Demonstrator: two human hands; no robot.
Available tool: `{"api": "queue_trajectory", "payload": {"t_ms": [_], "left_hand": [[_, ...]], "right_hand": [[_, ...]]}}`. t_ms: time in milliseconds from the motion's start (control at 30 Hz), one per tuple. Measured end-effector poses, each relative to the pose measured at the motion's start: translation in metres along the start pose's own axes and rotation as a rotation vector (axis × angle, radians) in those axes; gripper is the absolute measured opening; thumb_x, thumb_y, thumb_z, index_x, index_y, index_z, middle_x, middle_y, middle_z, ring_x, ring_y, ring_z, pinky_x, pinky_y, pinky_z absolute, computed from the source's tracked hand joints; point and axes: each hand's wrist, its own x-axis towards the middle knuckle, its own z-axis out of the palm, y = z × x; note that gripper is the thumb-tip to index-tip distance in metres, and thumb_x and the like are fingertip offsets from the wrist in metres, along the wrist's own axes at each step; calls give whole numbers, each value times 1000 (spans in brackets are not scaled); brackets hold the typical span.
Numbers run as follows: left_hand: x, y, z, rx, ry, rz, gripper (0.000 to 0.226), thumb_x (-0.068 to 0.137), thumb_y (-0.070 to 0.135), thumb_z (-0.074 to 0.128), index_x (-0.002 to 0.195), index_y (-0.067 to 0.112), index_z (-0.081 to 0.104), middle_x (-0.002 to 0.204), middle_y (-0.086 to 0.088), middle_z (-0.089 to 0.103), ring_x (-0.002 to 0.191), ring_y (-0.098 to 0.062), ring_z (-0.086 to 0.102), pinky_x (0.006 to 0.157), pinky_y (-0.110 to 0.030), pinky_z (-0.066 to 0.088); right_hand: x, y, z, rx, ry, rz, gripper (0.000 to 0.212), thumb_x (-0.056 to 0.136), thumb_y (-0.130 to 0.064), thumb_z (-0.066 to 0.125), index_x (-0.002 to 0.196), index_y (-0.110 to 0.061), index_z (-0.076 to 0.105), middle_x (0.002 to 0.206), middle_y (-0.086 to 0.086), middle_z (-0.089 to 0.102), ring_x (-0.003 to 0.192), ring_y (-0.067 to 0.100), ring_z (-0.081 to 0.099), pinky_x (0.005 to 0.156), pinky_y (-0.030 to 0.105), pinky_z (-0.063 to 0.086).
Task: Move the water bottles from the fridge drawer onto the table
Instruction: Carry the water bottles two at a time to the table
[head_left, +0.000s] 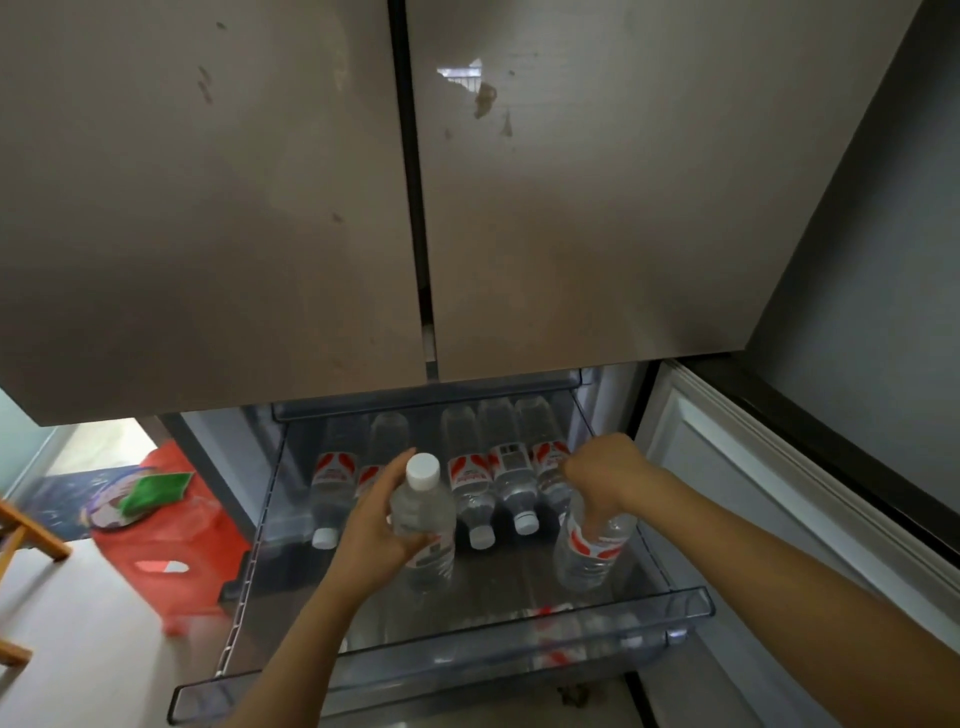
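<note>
The clear fridge drawer (441, 670) is pulled out below the shut upper doors. Several water bottles (472, 483) with red-and-white labels and white caps lie in a row at its back. My left hand (376, 525) is wrapped around one upright bottle (423, 519), held over the drawer's middle, cap up. My right hand (605, 475) grips the top of a second bottle (589, 551), which hangs over the drawer's right side. Its cap is hidden by my fingers.
The brown fridge doors (260, 208) hang overhead. The lower door (779, 499) stands open at the right. A red plastic bag (166, 545) with a green item lies on the floor at the left, beside a wooden stool leg (31, 535).
</note>
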Motion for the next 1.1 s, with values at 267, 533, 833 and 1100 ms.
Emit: {"api": "queue_trajectory", "payload": {"t_ms": [267,533,833,1100], "left_hand": [[-10,-6,-2,85,-32,-14,99,64,17,80,122,61,13,131,20,28,130,-12,27,111,-41,29],[-5,-13,-4,41,-65,-140,122,60,16,85,143,34,-3,128,22,30,123,-6,30,107,-29,28],[0,-17,-4,112,-54,-252,84,62,23,84,127,22,32,117,4,46,111,-17,50,92,-29,44],[-4,-7,-6,113,-17,-213,68,67,17,80,122,18,40,110,5,48,102,-11,48,84,-24,40]], "right_hand": [[-29,7,45,737,539,324,79,74,-67,55,136,-20,39,130,3,50,109,22,55,85,31,44],[-19,-2,94,1426,358,203,59,68,-11,80,114,-28,48,109,-6,58,107,14,56,94,31,46],[18,-24,73,1329,334,127,87,64,-24,83,134,-21,31,123,-6,47,116,13,47,99,30,41],[28,-69,62,999,331,130,75,66,-36,78,129,-28,38,131,-5,48,116,16,50,91,28,44]]}}
